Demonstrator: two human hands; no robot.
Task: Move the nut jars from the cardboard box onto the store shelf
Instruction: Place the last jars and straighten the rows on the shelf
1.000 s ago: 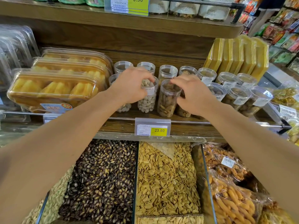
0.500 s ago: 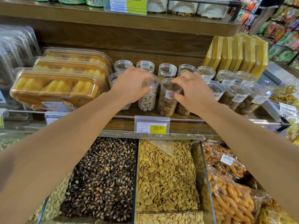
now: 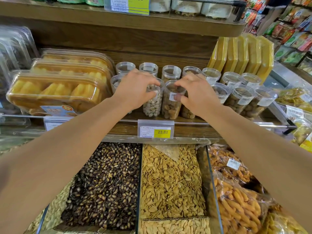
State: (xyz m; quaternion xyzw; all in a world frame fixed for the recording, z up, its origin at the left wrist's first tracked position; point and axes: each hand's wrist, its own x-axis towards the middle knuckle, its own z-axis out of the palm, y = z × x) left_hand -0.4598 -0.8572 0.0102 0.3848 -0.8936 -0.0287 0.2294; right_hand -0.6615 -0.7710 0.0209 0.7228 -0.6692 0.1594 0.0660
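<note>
Both my hands reach onto the wooden store shelf (image 3: 189, 128). My left hand (image 3: 135, 89) wraps the top of a clear jar of pale pistachios (image 3: 152, 103) standing at the shelf's front. My right hand (image 3: 196, 93) grips the neighbouring clear jar of brown nuts (image 3: 170, 105), thumb on its white label. Both jars stand upright, side by side and nearly touching. Several more clear lidded nut jars (image 3: 236, 97) stand in rows behind and to the right. The cardboard box is out of view.
Clear packs of yellow pastry (image 3: 54, 92) sit left of the jars, yellow flat packs (image 3: 243, 54) lean at the back right. A metal rail with a 23.80 price tag (image 3: 155, 129) runs along the shelf front. Open seed bins (image 3: 170, 179) and bagged snacks (image 3: 236, 200) lie below.
My right hand has shifted left onto the brown nut jar, which now stands closer to the pistachio jar. My left hand keeps its hold.
</note>
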